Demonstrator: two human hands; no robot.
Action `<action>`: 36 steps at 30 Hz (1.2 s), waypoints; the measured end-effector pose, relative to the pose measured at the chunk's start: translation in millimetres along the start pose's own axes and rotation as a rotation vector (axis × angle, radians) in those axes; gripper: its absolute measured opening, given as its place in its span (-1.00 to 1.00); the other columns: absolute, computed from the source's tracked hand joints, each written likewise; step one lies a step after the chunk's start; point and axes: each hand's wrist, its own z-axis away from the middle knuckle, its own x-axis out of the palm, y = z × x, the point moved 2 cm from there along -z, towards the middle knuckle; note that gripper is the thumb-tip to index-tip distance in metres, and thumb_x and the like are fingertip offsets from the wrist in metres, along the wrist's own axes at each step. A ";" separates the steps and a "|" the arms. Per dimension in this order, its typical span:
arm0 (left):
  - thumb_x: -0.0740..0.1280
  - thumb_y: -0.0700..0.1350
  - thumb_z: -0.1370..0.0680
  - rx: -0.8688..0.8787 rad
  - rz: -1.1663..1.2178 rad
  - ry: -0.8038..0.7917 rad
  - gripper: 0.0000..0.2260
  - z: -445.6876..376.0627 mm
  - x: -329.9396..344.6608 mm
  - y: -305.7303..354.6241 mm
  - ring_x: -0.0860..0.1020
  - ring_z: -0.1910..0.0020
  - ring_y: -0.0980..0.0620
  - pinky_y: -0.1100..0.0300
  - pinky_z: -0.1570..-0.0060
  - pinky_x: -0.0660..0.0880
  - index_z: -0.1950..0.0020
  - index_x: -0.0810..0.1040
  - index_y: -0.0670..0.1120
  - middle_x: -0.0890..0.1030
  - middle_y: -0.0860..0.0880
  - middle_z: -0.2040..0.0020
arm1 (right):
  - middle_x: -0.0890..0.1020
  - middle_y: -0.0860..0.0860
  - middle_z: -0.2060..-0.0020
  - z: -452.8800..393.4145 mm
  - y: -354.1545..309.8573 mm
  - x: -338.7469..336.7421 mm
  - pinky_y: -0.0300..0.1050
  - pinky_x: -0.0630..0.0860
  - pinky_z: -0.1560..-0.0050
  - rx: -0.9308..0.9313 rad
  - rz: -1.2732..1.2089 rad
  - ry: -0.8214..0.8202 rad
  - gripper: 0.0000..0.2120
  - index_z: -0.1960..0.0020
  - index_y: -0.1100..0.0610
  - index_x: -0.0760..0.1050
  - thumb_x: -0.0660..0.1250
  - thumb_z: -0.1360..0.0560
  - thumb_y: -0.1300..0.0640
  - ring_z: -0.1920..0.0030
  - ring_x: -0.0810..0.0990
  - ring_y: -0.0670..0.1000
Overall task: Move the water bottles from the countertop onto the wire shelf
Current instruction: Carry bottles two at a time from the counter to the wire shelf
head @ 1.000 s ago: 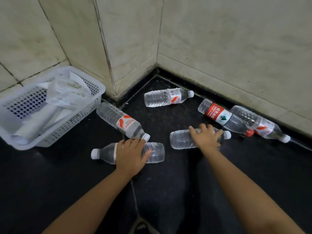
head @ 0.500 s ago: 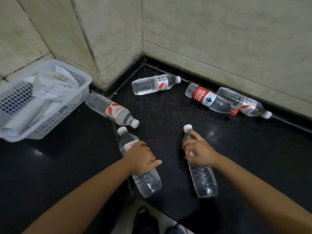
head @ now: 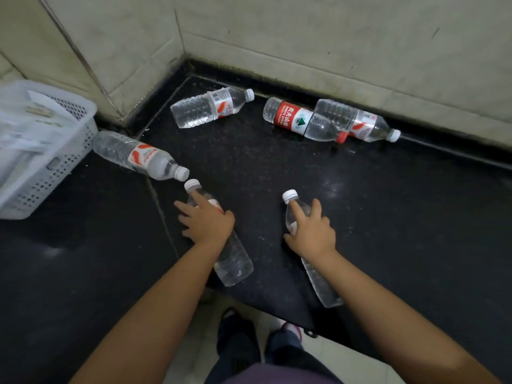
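Fingers of the left hand (head: 207,223) fan out over the upper half of one water bottle (head: 234,261), the forefinger stretched toward its white cap, while the right hand (head: 312,232) curls round the neck of a second water bottle (head: 321,284). Both forearms reach forward from the countertop's (head: 401,217) near edge, and both bottles lie near that edge; four other bottles (head: 210,108) lie toward the back corner and back edge
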 end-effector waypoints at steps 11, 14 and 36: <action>0.36 -0.08 -0.43 0.399 -0.223 -0.202 -0.29 13.8 7.4 2.9 0.37 -0.25 -0.22 -0.01 -0.18 0.42 -0.47 0.06 0.13 0.18 -0.20 -0.38 | 0.26 0.20 -0.29 3.7 8.5 -6.5 0.01 0.48 -0.07 0.041 -0.077 0.014 -0.29 -0.47 -0.13 -0.02 0.31 -0.46 -0.08 -0.21 0.42 0.22; 0.37 -0.05 -0.43 0.537 -0.396 -0.237 -0.29 26.6 21.7 8.7 0.35 -0.27 -0.20 0.00 -0.19 0.41 -0.46 0.06 0.16 0.22 -0.22 -0.35 | 0.27 0.19 -0.30 17.4 30.1 -6.6 0.01 0.49 -0.06 0.098 -0.156 0.003 -0.30 -0.47 -0.15 -0.02 0.31 -0.46 -0.06 -0.22 0.43 0.22; 0.40 -0.21 -0.38 1.737 -0.003 -0.298 -0.36 299.1 128.6 195.7 0.50 -0.06 -0.25 0.10 0.00 0.43 -0.39 0.24 0.05 0.43 -0.30 -0.16 | 0.24 0.13 -0.31 222.0 272.8 -84.7 -0.13 0.41 -0.03 0.479 -0.613 0.815 -0.27 -0.48 -0.07 0.01 0.35 -0.45 0.02 -0.20 0.43 0.12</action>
